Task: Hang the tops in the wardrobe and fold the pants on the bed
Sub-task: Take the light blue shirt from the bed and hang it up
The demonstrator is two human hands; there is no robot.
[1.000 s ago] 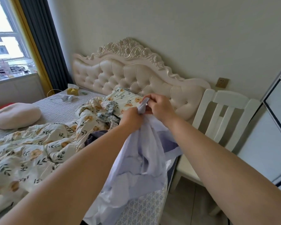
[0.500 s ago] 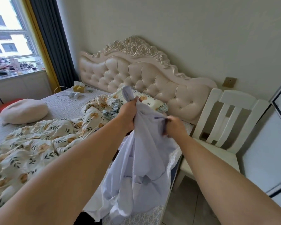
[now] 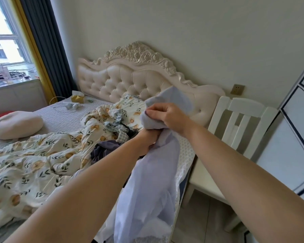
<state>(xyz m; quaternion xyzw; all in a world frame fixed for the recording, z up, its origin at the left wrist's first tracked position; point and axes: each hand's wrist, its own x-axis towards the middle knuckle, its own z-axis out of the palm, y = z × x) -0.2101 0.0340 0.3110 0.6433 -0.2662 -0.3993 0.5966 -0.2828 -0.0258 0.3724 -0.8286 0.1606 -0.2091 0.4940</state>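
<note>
The right hand [image 3: 167, 118] clenched the bunched lilac top [image 3: 147, 190] — the left hand [image 3: 147, 140] gripped just beneath its fingers. Working both grips outward to the shoulders probably suited hanging best.

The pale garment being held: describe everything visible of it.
The garment is thin, pale lavender-blue cloth, crumpled, with no hanger on it. The right hand grips a bunched top part; the left hand grips it just below. The rest hangs loose in folds at the edge of the bed. Its kind cannot be told.
</note>
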